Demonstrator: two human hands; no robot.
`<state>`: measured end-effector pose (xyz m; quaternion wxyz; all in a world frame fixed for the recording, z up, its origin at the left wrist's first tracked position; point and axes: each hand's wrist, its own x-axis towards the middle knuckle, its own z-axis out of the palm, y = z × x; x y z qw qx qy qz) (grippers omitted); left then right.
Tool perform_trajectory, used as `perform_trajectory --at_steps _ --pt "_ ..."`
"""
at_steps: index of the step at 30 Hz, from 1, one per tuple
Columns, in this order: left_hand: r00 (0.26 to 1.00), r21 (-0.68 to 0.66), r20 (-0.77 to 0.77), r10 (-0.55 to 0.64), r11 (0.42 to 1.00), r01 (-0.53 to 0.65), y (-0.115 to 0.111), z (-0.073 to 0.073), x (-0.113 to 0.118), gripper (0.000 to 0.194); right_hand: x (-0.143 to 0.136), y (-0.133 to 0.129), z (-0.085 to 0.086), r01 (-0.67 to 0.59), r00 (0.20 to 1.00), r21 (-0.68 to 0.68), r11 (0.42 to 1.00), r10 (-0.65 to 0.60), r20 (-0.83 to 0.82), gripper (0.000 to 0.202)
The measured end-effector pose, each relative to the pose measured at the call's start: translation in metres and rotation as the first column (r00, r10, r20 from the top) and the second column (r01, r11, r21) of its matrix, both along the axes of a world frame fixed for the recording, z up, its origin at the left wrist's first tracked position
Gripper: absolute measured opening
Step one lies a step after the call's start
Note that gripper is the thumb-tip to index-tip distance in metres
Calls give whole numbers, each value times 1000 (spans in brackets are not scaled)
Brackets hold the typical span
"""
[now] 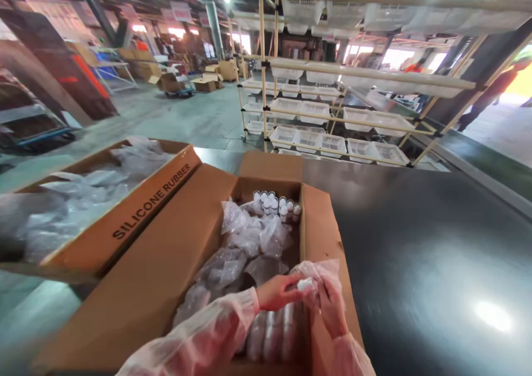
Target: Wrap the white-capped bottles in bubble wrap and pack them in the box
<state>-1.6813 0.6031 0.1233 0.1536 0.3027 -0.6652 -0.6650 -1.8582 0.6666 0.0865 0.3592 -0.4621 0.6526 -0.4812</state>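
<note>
Person's left hand (273,294) pinches small white piece (305,284) between thumb and fingers; right hand (332,309) closes fingers on clear wrap (329,270) around it. Piece sits above right edge of open carton (321,212). Inside, near end: clear-wrapped cylinders (272,334) side by side. Middle: crumpled bubble wrap (245,234). Far end: white-topped tubes (266,198) in cluster. Carton on dark table (399,265). Left: 2nd carton (155,201), lettered SILICONE RUBBER, holding clear bags (89,190). Beyond table: rack (265,87) of white baskets (313,112).

Left sleeve (208,331): sheer, whitish, wrinkled, snug cuff. Right sleeve (351,356): also sheer. Left hand (277,291), right hand (332,308): bare.
</note>
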Motion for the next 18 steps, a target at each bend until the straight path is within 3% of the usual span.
perform_trajectory --at_steps 2,4,6,8,11,13,18 --pt "985 10 125 120 992 -122 1 -6 -2 32 5 12 2 -14 973 -166 986 -25 -228 40" --pt "981 217 108 162 959 -182 0 -7 -6 18 11 23 7 -150 913 -270 951 28 -408 33" --pt "982 480 -20 190 863 -157 2 -2 -10 14 18 32 16 -254 851 -321 913 53 -522 34" --pt "942 647 -186 279 756 -96 7 3 -16 15 23 37 25 -299 804 -372 879 22 -594 39" --pt "850 716 -365 380 698 -5 19 1 -25 25 26 41 39 -346 771 -428 835 -7 -637 43" --pt "827 710 -413 382 704 30 25 -6 -31 30 25 42 46 -387 762 -442 809 12 -647 45" --pt "790 678 -406 460 731 -77 31 -13 -42 27 24 46 54 -433 749 -488 758 2 -662 43"
